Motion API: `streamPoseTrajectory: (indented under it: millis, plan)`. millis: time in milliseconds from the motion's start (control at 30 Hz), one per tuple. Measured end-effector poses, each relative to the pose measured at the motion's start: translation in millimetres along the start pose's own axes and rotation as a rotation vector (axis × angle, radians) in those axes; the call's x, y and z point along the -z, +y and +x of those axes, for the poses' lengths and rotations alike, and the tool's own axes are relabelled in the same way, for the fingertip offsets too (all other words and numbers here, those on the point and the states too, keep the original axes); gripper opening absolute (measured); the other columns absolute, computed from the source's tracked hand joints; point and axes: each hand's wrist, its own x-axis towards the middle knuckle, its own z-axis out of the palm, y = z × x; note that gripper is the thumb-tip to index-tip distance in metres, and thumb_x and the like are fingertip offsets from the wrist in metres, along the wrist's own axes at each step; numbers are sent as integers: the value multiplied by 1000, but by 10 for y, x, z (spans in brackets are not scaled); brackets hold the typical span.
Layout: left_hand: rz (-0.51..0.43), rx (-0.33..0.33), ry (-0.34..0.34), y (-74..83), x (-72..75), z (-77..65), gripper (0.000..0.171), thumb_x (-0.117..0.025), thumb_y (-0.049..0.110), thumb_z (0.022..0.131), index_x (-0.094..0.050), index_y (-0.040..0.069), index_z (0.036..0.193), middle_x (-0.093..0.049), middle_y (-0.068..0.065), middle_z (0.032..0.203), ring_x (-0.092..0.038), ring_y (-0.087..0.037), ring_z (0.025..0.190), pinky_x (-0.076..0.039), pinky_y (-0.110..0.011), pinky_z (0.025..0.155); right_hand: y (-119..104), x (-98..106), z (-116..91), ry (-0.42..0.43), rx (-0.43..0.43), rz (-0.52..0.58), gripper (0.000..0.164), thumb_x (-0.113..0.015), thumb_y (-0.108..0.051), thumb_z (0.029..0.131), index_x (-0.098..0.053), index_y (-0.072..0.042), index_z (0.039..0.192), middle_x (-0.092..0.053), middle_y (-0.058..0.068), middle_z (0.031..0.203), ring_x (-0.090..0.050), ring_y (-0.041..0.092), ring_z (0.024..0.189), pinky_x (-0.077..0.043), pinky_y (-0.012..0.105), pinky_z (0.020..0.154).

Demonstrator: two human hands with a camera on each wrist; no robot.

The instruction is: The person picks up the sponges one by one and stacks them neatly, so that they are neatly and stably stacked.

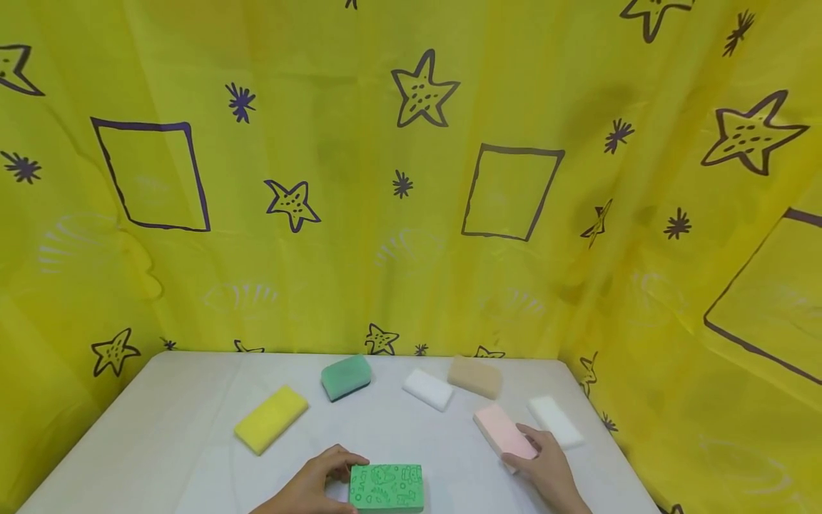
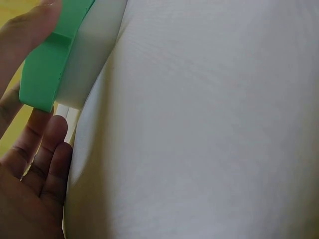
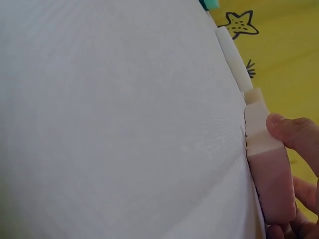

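Green sponge [image 1: 387, 490] pinched by left hand [image 1: 316, 482], pink sponge [image 1: 499, 430] by right hand [image 1: 547, 468].

You see a green, doodle-patterned sponge [image 1: 387, 487]; a pink sponge [image 1: 502, 430]; a white counter [image 1: 173, 414]; a yellow curtain [image 1: 347, 143] with dark stars [image 1: 424, 93].

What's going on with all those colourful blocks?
A person is holding two sponge-like blocks at a white table. The left hand grips the green patterned block by its left end, close to the table's near side. The right hand holds the pink block between thumb and fingers. Nobody is touching the other five: the yellow block, the plain green block, the tan block and two white blocks.
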Motion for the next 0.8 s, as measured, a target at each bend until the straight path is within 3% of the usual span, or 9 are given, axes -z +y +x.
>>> streamPoseTrajectory:
  millis: [433,800]
  plan:
    - [-21,-12,-8,-19,8,9,57,-81,30,82,-60,10,131,-54,9,106,-53,1,90,-47,-21,79,-62,-4,-5,-1,-12,-4,88,-85,-45,70,-52,0,138,-53,24,127,-51,42,118,-37,61,103]
    - [-83,87,-43,27,35,9,54,-79,31,84,-61,13,132,-54,5,107,-52,-1,90,-46,-21,80,-26,-8,38,-3,-10,-27,91,-86,-48,67,-53,-1,137,-54,22,123,-53,39,115,-39,60,101]
